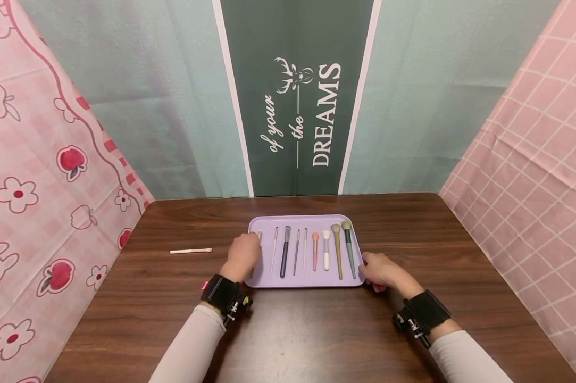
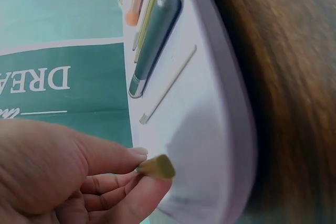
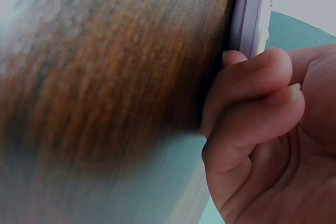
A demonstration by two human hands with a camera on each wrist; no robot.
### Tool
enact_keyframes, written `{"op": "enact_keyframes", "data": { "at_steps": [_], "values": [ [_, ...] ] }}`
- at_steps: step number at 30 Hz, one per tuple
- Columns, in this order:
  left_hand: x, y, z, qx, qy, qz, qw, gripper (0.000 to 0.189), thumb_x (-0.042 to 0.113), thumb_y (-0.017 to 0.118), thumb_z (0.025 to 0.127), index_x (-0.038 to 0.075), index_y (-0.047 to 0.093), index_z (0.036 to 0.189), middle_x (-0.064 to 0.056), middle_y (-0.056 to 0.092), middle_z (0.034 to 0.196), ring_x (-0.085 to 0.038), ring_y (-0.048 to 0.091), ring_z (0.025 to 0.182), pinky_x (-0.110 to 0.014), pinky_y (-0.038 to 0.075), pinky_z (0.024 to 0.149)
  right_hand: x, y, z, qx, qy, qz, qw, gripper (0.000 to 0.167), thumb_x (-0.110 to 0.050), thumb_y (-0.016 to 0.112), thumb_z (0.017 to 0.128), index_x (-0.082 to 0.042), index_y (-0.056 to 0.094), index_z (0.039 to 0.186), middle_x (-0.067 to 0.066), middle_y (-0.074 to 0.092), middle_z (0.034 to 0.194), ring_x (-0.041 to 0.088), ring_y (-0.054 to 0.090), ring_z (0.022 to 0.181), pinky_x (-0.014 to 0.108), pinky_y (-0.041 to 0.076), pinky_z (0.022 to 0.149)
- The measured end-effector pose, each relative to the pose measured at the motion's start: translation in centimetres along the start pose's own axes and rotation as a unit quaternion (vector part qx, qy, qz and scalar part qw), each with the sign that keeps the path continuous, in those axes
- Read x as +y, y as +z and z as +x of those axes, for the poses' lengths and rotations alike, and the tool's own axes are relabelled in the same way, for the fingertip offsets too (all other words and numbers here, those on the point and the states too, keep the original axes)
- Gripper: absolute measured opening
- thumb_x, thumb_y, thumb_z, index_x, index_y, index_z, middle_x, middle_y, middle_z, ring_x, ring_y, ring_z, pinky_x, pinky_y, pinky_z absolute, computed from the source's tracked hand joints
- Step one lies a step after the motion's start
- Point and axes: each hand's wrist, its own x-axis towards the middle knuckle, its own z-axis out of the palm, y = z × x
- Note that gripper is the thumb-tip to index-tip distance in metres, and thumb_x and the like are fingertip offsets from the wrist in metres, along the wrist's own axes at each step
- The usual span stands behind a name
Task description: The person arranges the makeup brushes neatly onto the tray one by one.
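Observation:
A lilac tray bears a row of several makeup brushes, among them a dark-handled brush, an orange one, a white-tipped one and a green one. At the tray's left end my left hand pinches an olive makeup brush between thumb and fingers. Much of that brush is hidden by the hand in the head view. My right hand grips the tray's right edge near the front corner, fingers curled at the rim in the right wrist view.
A single pale brush lies on the brown wooden table, left of the tray. A green curtain with white lettering hangs behind the table. Pink patterned cloths line the left and right sides.

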Motion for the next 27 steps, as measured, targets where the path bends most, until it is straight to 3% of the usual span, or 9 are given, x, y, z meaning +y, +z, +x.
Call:
{"op": "enact_keyframes", "data": {
  "at_steps": [5, 14, 27],
  "values": [
    [0.6, 0.3, 0.2, 0.007, 0.016, 0.005, 0.9998, 0.018, 0.010, 0.071, 0.092, -0.007, 0.069, 0.090, -0.021, 0.071, 0.084, -0.036, 0.071, 0.076, -0.046, 0.057, 0.065, 0.0, 0.0, 0.0, -0.001, 0.003, 0.000, 1.0000, 0.010, -0.009, 0.049, 0.093, -0.005, 0.051, 0.084, 0.007, 0.059, 0.064, 0.015, 0.056, 0.042, 0.029, 0.047, 0.040],
    [1.4, 0.8, 0.6, 0.007, 0.010, -0.010, 0.9999, 0.012, 0.004, 0.066, 0.089, -0.004, 0.067, 0.080, -0.020, 0.071, 0.081, -0.039, 0.070, 0.075, -0.049, 0.057, 0.066, 0.1, 0.0, 0.2, 0.002, -0.006, -0.001, 1.0000, 0.009, -0.008, 0.048, 0.092, -0.005, 0.051, 0.083, 0.006, 0.059, 0.063, 0.014, 0.056, 0.041, 0.028, 0.047, 0.039],
    [1.7, 1.2, 1.0, 0.009, 0.015, -0.009, 0.9998, 0.011, 0.003, 0.065, 0.089, -0.005, 0.069, 0.082, -0.021, 0.072, 0.085, -0.040, 0.071, 0.079, -0.049, 0.057, 0.070, 0.1, -0.1, 0.2, -0.002, -0.004, 0.000, 1.0000, 0.011, -0.009, 0.048, 0.093, -0.005, 0.051, 0.083, 0.007, 0.058, 0.063, 0.015, 0.056, 0.042, 0.029, 0.047, 0.040]
  ]
}}
